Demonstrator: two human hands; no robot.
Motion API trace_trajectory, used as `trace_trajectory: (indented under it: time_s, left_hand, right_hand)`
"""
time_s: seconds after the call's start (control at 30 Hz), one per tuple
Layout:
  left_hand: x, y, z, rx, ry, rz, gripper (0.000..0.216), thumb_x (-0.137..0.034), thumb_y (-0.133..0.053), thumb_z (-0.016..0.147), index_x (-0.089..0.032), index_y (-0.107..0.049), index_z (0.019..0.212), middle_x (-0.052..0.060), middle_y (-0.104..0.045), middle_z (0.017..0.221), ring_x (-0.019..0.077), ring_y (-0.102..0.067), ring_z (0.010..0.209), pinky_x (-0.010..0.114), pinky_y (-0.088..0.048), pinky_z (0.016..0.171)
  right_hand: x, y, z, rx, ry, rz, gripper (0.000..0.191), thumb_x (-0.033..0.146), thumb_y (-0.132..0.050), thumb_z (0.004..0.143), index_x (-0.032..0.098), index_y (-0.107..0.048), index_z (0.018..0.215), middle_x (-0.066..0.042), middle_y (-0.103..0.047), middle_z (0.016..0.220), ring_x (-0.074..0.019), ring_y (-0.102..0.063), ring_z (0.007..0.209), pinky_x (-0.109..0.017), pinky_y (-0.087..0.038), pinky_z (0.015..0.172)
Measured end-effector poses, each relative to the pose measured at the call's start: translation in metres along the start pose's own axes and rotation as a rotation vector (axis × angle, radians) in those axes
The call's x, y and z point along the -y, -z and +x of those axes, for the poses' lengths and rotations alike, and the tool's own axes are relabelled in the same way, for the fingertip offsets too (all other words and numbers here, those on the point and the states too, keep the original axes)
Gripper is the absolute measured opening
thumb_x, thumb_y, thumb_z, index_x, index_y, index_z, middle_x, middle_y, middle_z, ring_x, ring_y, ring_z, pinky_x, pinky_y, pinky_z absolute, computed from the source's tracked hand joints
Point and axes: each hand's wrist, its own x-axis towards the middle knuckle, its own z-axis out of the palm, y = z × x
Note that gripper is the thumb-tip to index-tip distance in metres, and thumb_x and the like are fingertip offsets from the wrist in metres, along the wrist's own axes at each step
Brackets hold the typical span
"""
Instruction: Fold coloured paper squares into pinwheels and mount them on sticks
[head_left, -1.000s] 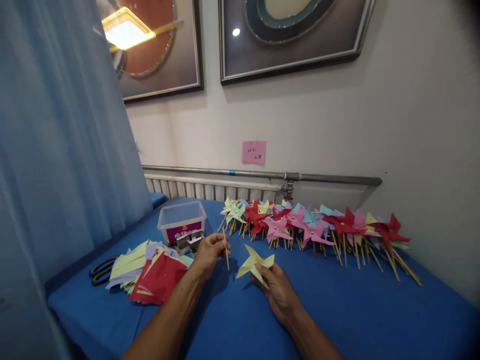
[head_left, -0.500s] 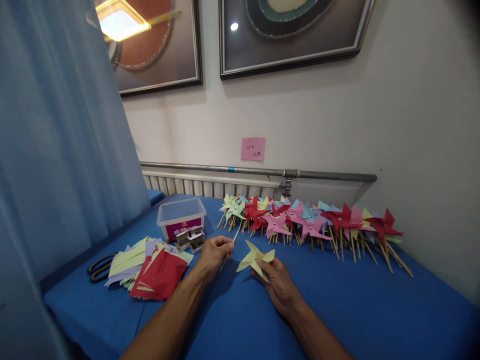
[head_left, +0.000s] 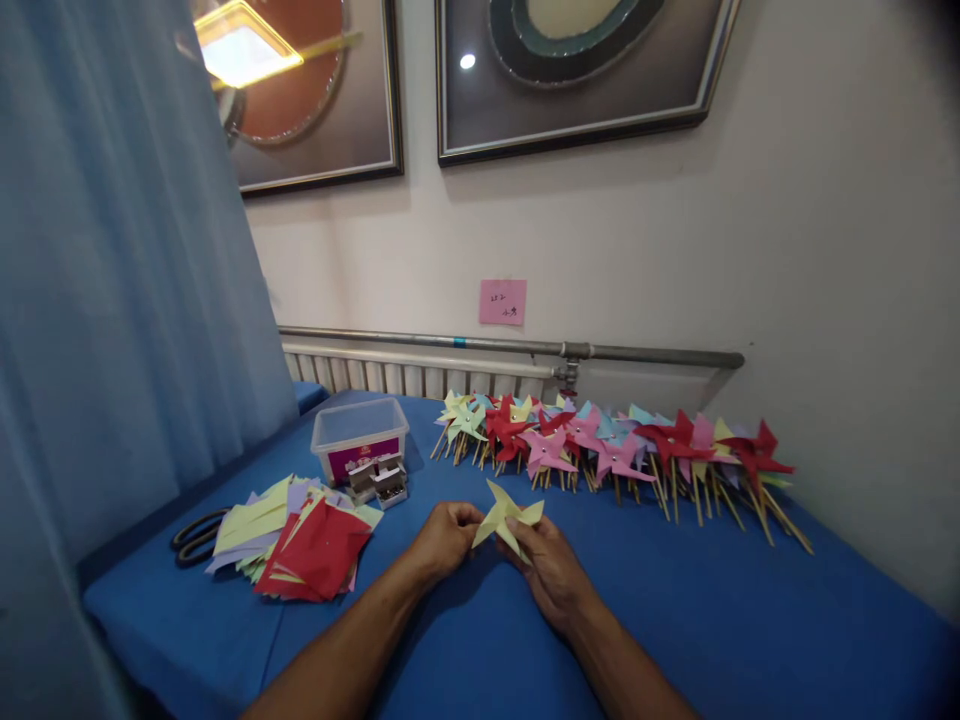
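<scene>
My right hand (head_left: 550, 565) is closed on a pale yellow paper pinwheel (head_left: 504, 519), its thumb pressed at the centre of the blades. Right beside it, at the pinwheel's left blade, my left hand (head_left: 444, 543) is closed with its fingertips together. The thin wooden stick seen in that hand a moment ago is now hidden by the fingers and the paper. Both hands are just above the blue-covered table (head_left: 480, 660). Whether the stick touches the pinwheel I cannot tell.
Finished pinwheels (head_left: 547, 450) on sticks lie in a long row at the back. On the left are paper sheets (head_left: 315, 550), black-handled scissors (head_left: 196, 537), a clear plastic tub (head_left: 360, 425) and small boxes of metal pins (head_left: 390, 485). A blue curtain (head_left: 135, 280) hangs at far left.
My left hand has moved right and slightly down to the pinwheel, and its stick has gone out of sight. My right hand still holds the pinwheel, nearly in place.
</scene>
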Motion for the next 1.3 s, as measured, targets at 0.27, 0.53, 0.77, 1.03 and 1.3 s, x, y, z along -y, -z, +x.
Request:
trace_trajectory:
  time_s: [0.27, 0.53, 0.77, 1.03, 1.3]
  left_hand:
    - [-0.0058, -0.0027, -0.0075, 0.02, -0.052, -0.012, 0.028, -0.045, -0.067, 0.067, -0.018, -0.061, 0.066, -0.005, -0.05, 0.05, 0.008, -0.037, 0.044, 0.024, -0.023, 0.047]
    - [-0.0045, -0.0027, -0.0051, 0.056, -0.02, 0.0, 0.036, -0.051, -0.072, 0.067, -0.018, -0.058, 0.063, -0.005, -0.052, 0.052, 0.0074, -0.038, 0.045, 0.024, -0.024, 0.048]
    - [-0.0079, -0.0032, -0.0079, 0.047, -0.035, -0.02, 0.036, -0.051, -0.073, 0.068, -0.017, -0.06, 0.065, -0.005, -0.052, 0.052, 0.0077, -0.038, 0.047, 0.025, -0.024, 0.049]
    - [-0.0078, -0.003, -0.0078, 0.048, -0.018, 0.004, 0.034, -0.048, -0.074, 0.071, -0.017, -0.061, 0.065, -0.005, -0.051, 0.052, 0.0079, -0.037, 0.047, 0.025, -0.023, 0.05]
    - [-0.0059, -0.0034, -0.0078, 0.059, -0.038, 0.022, 0.032, -0.048, -0.069, 0.072, -0.018, -0.059, 0.064, -0.006, -0.048, 0.051, 0.0083, -0.037, 0.048, 0.025, -0.024, 0.05]
  right_hand:
    - [-0.0045, 0.0001, 0.0018, -0.016, 0.017, 0.024, 0.046, 0.036, -0.102, 0.05, 0.02, -0.074, 0.083, -0.001, -0.077, 0.08, -0.0226, -0.072, 0.08, -0.034, -0.058, 0.075]
    - [-0.0069, 0.0016, 0.0046, -0.002, -0.003, 0.018, 0.047, 0.037, -0.102, 0.05, 0.019, -0.074, 0.084, -0.002, -0.077, 0.08, -0.0213, -0.071, 0.078, -0.033, -0.057, 0.075]
    - [-0.0068, 0.0023, 0.0041, -0.003, -0.007, 0.013, 0.044, 0.033, -0.101, 0.053, 0.02, -0.076, 0.087, -0.003, -0.078, 0.084, -0.0217, -0.072, 0.081, -0.033, -0.058, 0.077]
    - [-0.0082, 0.0041, 0.0058, -0.003, -0.002, -0.002, 0.044, 0.034, -0.101, 0.053, 0.02, -0.076, 0.086, -0.002, -0.078, 0.084, -0.0218, -0.072, 0.08, -0.033, -0.058, 0.077]
    - [-0.006, 0.0011, 0.0035, -0.018, 0.001, 0.006, 0.048, 0.036, -0.101, 0.051, 0.02, -0.074, 0.087, -0.003, -0.079, 0.087, -0.0244, -0.074, 0.086, -0.035, -0.058, 0.08]
